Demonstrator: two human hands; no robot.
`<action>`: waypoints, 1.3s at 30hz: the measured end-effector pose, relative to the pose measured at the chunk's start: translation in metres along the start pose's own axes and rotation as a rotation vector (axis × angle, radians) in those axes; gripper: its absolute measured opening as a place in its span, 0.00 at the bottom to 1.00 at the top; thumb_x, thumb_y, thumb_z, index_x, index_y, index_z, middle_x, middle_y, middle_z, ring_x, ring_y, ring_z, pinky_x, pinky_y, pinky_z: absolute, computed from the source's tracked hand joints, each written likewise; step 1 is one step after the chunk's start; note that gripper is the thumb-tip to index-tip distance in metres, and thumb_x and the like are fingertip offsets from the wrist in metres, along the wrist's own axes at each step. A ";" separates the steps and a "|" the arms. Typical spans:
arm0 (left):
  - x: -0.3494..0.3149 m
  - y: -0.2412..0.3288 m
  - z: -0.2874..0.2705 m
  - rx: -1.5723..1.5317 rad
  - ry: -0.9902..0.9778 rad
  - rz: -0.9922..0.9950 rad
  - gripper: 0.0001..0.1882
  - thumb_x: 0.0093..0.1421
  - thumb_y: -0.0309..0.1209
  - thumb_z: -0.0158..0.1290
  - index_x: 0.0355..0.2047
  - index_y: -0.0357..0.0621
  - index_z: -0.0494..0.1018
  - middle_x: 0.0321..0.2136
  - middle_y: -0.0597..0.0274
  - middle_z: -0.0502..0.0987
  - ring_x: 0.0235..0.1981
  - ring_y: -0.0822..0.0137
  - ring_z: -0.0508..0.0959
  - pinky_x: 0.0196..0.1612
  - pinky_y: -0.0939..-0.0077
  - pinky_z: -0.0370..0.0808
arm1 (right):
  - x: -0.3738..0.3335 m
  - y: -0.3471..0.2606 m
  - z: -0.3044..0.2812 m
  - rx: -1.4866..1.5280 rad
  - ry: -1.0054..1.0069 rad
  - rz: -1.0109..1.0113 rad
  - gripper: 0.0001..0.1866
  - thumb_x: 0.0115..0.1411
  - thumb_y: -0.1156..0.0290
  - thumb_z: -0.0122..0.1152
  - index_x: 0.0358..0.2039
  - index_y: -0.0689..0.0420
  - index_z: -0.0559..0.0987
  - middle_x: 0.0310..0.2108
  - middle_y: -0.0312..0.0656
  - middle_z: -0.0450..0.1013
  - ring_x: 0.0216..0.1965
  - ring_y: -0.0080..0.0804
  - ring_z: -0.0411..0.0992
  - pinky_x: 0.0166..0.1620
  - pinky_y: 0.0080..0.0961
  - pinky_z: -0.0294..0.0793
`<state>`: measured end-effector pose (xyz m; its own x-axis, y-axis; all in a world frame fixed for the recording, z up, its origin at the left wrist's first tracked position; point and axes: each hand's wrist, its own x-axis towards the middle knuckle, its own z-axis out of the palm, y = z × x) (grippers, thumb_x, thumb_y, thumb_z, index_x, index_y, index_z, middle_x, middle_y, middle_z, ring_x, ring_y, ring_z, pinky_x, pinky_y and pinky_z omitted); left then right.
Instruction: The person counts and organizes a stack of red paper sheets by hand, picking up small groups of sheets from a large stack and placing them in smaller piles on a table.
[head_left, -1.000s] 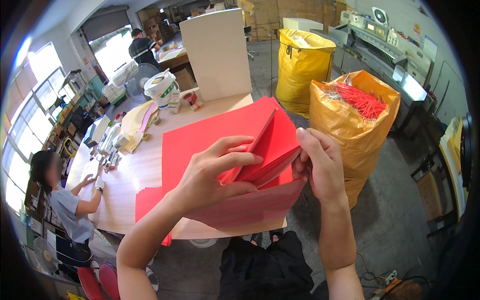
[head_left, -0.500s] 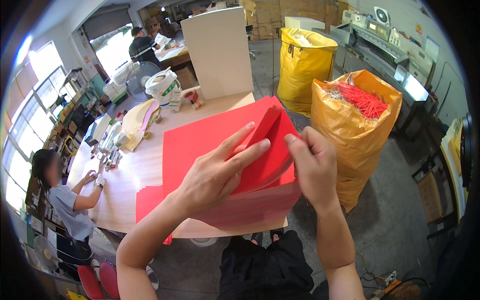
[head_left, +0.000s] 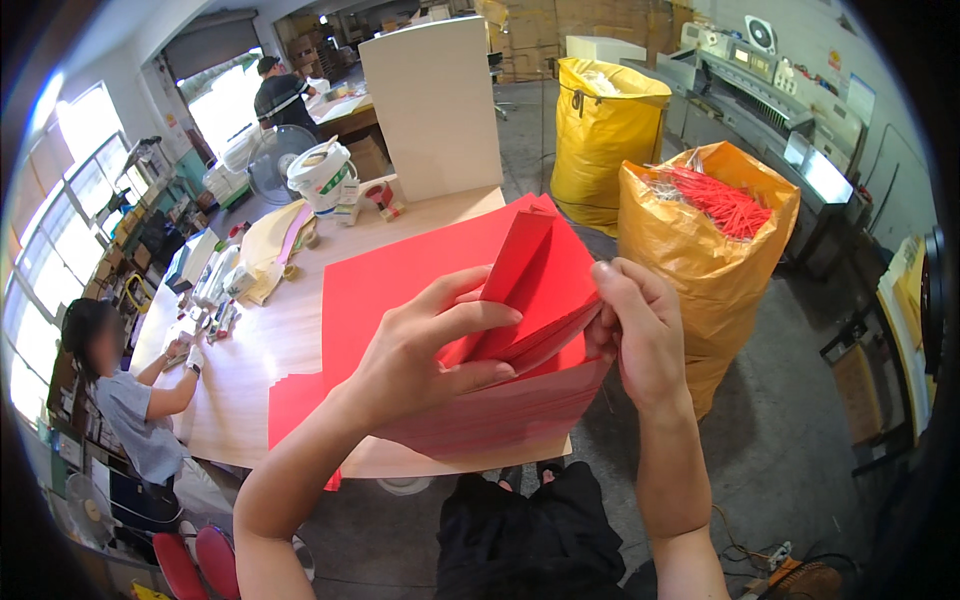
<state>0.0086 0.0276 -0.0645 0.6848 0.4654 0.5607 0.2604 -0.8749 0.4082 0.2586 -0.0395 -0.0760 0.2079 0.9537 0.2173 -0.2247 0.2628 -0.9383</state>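
A thick stack of red paper sheets [head_left: 380, 285] lies at the table's near right corner, its layered edges facing me. Above its right part, a small bundle of red sheets [head_left: 560, 270] is lifted, with one strip of it bent upward. My left hand [head_left: 405, 355] grips the bundle's left side, its thumb along the near edge and its fingers over the upturned strip. At the bundle's right corner, my right hand [head_left: 645, 335] pinches the sheets between thumb and curled fingers. Its fingertips are partly hidden behind the paper.
Right of the table stand an orange sack [head_left: 710, 260] of red and clear scraps and a yellow sack [head_left: 605, 140]. A white bucket [head_left: 325, 180] and a tall pale board [head_left: 435, 110] are at the back. A person [head_left: 145, 400] works at the table's left side.
My left hand has shifted slightly left and down, its fingers closing on the bundle. My right hand has turned to pinch the corner, and the bundle's right edge has lifted and spread.
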 end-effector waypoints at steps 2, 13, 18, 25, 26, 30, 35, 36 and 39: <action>0.000 -0.001 0.000 -0.017 0.008 -0.002 0.27 0.53 0.35 0.78 0.54 0.55 0.83 0.65 0.49 0.77 0.60 0.46 0.83 0.58 0.55 0.85 | -0.003 0.002 -0.006 -0.062 0.054 -0.061 0.23 0.78 0.62 0.58 0.23 0.54 0.72 0.19 0.30 0.68 0.21 0.16 0.68 0.24 0.23 0.62; 0.002 0.012 0.000 0.282 -0.136 0.105 0.36 0.52 0.33 0.76 0.63 0.57 0.81 0.69 0.49 0.74 0.62 0.45 0.81 0.60 0.53 0.82 | -0.034 0.027 0.006 -1.053 -0.307 -0.736 0.19 0.56 0.67 0.71 0.48 0.52 0.85 0.52 0.46 0.78 0.61 0.53 0.74 0.66 0.49 0.71; 0.005 0.018 0.002 0.321 -0.197 0.081 0.46 0.52 0.28 0.70 0.73 0.57 0.70 0.71 0.49 0.72 0.60 0.44 0.82 0.57 0.52 0.84 | -0.036 0.028 0.004 -1.051 -0.290 -0.727 0.19 0.55 0.67 0.71 0.49 0.54 0.85 0.52 0.47 0.79 0.59 0.52 0.75 0.65 0.49 0.72; 0.009 0.006 0.009 0.321 -0.097 0.091 0.36 0.64 0.37 0.67 0.71 0.46 0.70 0.63 0.49 0.79 0.57 0.47 0.83 0.53 0.54 0.84 | -0.037 0.023 0.009 -1.019 -0.253 -0.675 0.16 0.57 0.70 0.70 0.46 0.60 0.85 0.47 0.48 0.81 0.56 0.50 0.78 0.65 0.46 0.74; 0.009 0.006 0.009 0.323 -0.103 0.077 0.35 0.64 0.38 0.66 0.70 0.45 0.70 0.61 0.49 0.80 0.57 0.47 0.83 0.53 0.54 0.84 | -0.037 0.025 0.006 -0.979 -0.217 -0.678 0.14 0.58 0.70 0.70 0.44 0.60 0.85 0.44 0.48 0.81 0.53 0.50 0.79 0.63 0.46 0.76; 0.008 0.006 0.009 0.288 -0.096 0.058 0.38 0.59 0.32 0.70 0.70 0.46 0.71 0.61 0.51 0.81 0.58 0.47 0.83 0.55 0.54 0.84 | -0.037 0.022 -0.020 -0.996 0.171 -0.683 0.11 0.65 0.66 0.71 0.30 0.59 0.81 0.35 0.47 0.81 0.38 0.50 0.80 0.42 0.44 0.79; 0.007 0.008 0.011 0.264 -0.106 -0.028 0.38 0.62 0.30 0.67 0.72 0.45 0.68 0.61 0.49 0.81 0.54 0.46 0.85 0.55 0.54 0.84 | -0.032 -0.008 -0.029 -1.283 0.055 -0.258 0.24 0.69 0.55 0.71 0.25 0.60 0.74 0.25 0.51 0.75 0.28 0.56 0.77 0.32 0.49 0.73; 0.007 0.007 0.011 0.249 -0.105 0.003 0.36 0.63 0.29 0.65 0.72 0.47 0.70 0.62 0.48 0.80 0.54 0.45 0.85 0.54 0.54 0.84 | -0.030 -0.015 -0.024 -1.284 0.041 -0.260 0.24 0.69 0.55 0.70 0.25 0.60 0.74 0.24 0.52 0.74 0.26 0.57 0.76 0.31 0.49 0.73; 0.006 0.004 0.007 0.259 -0.115 0.067 0.31 0.65 0.25 0.61 0.69 0.52 0.74 0.66 0.46 0.77 0.54 0.44 0.86 0.53 0.53 0.85 | -0.022 -0.014 -0.002 -1.079 0.064 -0.383 0.23 0.71 0.58 0.68 0.25 0.60 0.73 0.22 0.53 0.73 0.25 0.59 0.75 0.29 0.47 0.72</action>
<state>0.0187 0.0256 -0.0648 0.7755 0.3999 0.4885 0.3669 -0.9152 0.1667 0.2587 -0.0641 -0.0678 0.1420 0.8205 0.5537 0.7907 0.2425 -0.5621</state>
